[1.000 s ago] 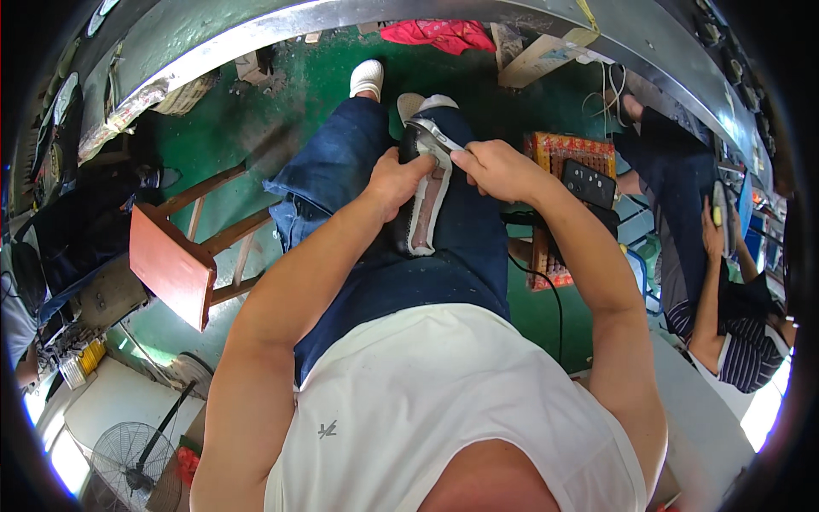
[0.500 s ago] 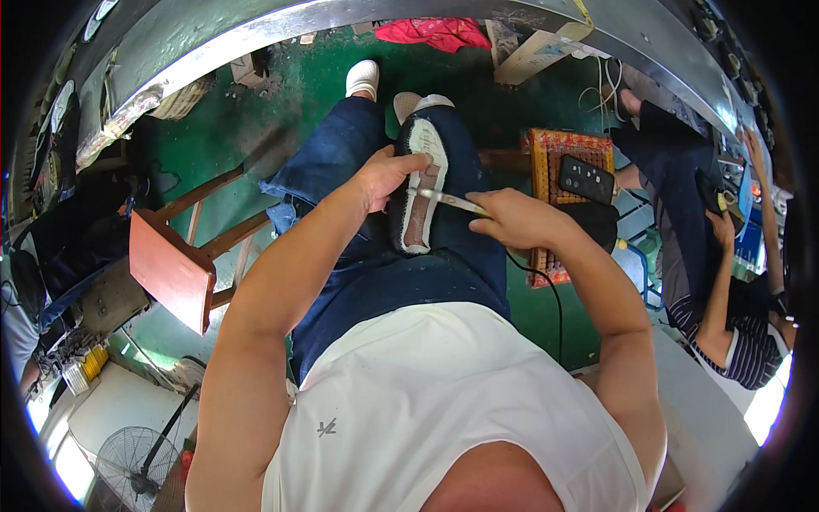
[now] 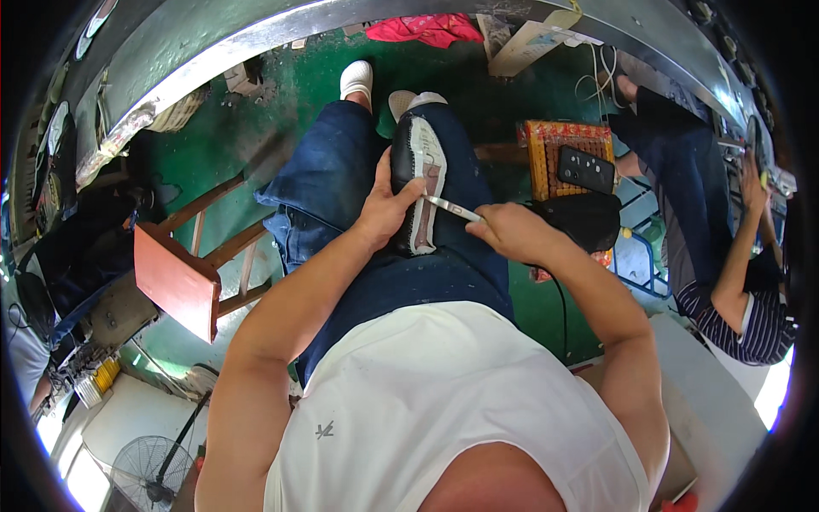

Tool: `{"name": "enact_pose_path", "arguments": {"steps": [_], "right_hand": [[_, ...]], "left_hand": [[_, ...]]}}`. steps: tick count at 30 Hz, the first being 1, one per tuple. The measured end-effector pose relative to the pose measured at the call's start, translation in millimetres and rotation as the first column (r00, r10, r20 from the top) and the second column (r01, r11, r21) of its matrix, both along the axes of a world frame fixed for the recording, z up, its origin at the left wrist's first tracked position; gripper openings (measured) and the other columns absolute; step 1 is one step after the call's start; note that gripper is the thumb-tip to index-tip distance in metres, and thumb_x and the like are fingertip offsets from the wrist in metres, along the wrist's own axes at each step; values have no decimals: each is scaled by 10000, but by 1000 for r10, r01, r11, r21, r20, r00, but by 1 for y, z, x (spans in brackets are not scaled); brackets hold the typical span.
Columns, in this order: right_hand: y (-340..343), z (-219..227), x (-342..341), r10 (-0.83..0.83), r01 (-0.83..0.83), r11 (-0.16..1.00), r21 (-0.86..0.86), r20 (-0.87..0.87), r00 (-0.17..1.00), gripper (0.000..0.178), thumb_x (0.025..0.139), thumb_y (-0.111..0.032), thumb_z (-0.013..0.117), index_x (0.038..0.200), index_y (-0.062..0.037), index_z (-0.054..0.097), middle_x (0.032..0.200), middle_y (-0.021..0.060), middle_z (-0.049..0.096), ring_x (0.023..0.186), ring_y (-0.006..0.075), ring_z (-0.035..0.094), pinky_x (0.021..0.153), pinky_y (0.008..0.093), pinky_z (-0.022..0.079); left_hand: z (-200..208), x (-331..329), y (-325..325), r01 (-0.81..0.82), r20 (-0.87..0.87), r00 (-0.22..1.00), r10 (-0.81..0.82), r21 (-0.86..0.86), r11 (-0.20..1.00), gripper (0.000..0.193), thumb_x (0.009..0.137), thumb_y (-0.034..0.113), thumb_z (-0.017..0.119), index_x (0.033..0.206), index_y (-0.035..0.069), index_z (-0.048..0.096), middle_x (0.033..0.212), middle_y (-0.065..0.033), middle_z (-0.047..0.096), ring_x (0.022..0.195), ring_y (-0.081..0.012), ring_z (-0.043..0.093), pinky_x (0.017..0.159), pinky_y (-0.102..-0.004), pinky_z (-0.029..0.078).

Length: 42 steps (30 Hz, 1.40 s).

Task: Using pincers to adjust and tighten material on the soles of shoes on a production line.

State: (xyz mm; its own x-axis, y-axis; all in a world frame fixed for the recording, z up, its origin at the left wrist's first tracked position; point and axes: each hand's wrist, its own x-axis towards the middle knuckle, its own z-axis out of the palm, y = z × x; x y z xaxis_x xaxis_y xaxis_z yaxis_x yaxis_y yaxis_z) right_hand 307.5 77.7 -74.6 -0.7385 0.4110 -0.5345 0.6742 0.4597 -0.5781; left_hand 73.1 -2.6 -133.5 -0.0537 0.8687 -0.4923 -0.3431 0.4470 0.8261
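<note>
head | black unsoled shoe (image 3: 423, 150) lies underside up on the right thigh of the blue jeans (image 3: 465, 277) | left hand (image 3: 389, 205) clamps its side, thumb over the underside | right hand (image 3: 517, 230) grips a slim white-handled tool (image 3: 454, 208), tip at the underside, contact unclear | hands apart | black smartphone (image 3: 586, 170) on beaded seat mat (image 3: 543, 171), beyond right hand

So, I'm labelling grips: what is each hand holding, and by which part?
Left hand: a black shoe, by its left side, mid-length. Right hand: a slim tool, by the end away from the shoe.
</note>
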Motion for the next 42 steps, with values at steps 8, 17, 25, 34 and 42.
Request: {"name": "enact_pose_path", "arguments": {"steps": [8, 17, 25, 34, 42], "right_hand": [[-19, 4, 0, 76, -87, 992, 89, 125, 989, 425, 1018, -418, 545, 991, -1, 628, 869, 235, 697, 860, 392, 692, 756, 501, 545], [28, 12, 3, -34, 141, 802, -580, 191, 981, 477, 1059, -417, 484, 908, 5, 647, 761, 106, 690, 740, 239, 696, 565, 376, 549], [32, -24, -48, -294, 288, 956, -65, -154, 943, 513, 1071, -416, 439, 909, 40, 609, 813, 237, 675, 761, 414, 678, 724, 485, 515], [15, 0, -21, -35, 33, 993, 114, 20, 999, 470, 1018, -461, 499, 981, -10, 626, 883, 258, 685, 903, 465, 663, 779, 543, 510], [117, 86, -24, -92, 373, 744, 554, -469, 879, 368, 951, -377, 647, 1047, -23, 620, 927, 200, 660, 864, 416, 646, 769, 519, 495]], "left_hand": [[-23, 11, -3, 71, -608, 792, -52, 8, 997, 989, 910, 289, 715, 1606, 38, 59, 1501, -259, 408, 1399, -369, 426, 1153, -423, 357], [-9, -4, -35, 262, -349, 893, -283, -106, 959, 1007, 997, 310, 589, 1603, 117, -192, 1653, -279, 136, 1530, -378, 203, 1215, -366, 227], [-26, -11, -33, 311, -335, 881, -333, -117, 943, 1057, 1012, 238, 615, 1577, 189, -277, 1620, -270, 254, 1447, -297, 369, 1166, -309, 306], [5, -33, -29, 462, -249, 860, -446, 8, 887, 1303, 847, 215, 807, 1559, 51, -272, 1623, -300, 198, 1506, -315, 261, 1219, -334, 212], [93, -84, -15, 5, 561, 822, -94, 158, 987, 1088, 812, 275, 831, 1629, 146, 124, 1406, -215, 524, 1239, -366, 593, 941, -560, 561]]}}
